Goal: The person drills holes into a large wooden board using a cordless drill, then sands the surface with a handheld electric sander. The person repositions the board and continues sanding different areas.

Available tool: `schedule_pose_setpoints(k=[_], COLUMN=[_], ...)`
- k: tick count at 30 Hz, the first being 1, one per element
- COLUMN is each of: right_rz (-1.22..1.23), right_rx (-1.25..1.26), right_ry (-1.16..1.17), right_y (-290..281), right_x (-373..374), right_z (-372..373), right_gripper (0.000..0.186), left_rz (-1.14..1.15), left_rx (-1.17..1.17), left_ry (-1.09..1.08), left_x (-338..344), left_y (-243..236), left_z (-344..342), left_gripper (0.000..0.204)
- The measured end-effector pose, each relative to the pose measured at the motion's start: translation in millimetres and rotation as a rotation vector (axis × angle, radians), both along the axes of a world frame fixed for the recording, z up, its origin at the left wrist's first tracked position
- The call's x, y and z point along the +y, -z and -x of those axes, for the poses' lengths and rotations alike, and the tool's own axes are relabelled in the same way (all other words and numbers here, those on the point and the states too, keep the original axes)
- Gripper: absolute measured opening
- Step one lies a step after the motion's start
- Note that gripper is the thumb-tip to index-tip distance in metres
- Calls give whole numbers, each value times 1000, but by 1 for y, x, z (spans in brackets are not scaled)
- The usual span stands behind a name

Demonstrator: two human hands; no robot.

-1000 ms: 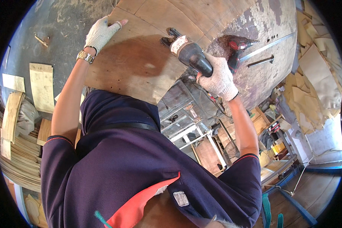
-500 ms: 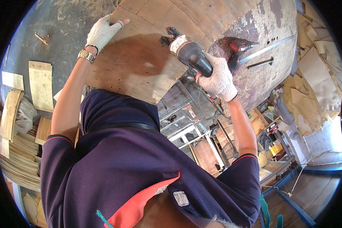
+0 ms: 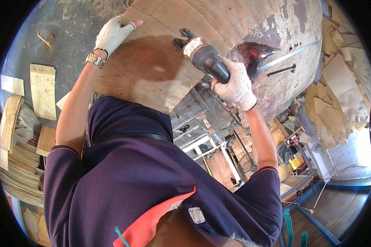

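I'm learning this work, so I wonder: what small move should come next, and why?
I'd probably ease the power tool slightly along the wooden board: the right hand grips the tool's body, its head sits over the board, and the left hand lies at the board's left edge, where it could steady it.

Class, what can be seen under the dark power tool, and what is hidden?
A wooden sheet shows around the head of the power tool, partly in shadow. The wood directly beneath is covered; any marks there cannot be seen.

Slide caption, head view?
Gloved right hand grips black power tool over wooden sheet; gloved left hand at its edge.
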State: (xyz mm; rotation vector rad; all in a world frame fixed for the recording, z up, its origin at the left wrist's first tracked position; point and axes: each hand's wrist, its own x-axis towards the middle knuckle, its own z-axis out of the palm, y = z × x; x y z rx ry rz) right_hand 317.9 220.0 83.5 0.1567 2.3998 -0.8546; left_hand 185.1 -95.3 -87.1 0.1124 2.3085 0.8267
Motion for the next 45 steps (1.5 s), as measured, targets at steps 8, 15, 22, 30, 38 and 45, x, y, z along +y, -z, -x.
schedule_pose_setpoints(k=[8, 15, 22, 30, 38, 45], right_rz=[20, -4, -57, 9, 35, 12], right_rx=[-28, 50, 104, -22, -25, 1], right_ry=[12, -19, -47, -4, 5, -1], right_y=[-2, -2, 4, 0, 2, 2], right_x=[-4, -7, -7, -11, -14, -17], right_z=[6, 7, 5, 15, 18, 18], right_gripper=[36, 35, 41, 40, 37, 36], left_rz=[32, 49, 53, 23, 25, 36], left_rx=[-49, -53, -34, -29, -33, -66], left_ry=[18, 26, 17, 25, 32, 24], left_x=[-2, 0, 0, -1, -3, -1], left_y=[3, -2, -1, 2, 9, 2], left_z=[1, 4, 1, 0, 0, 3], left_gripper=[79, 75, 75, 76, 75, 73])
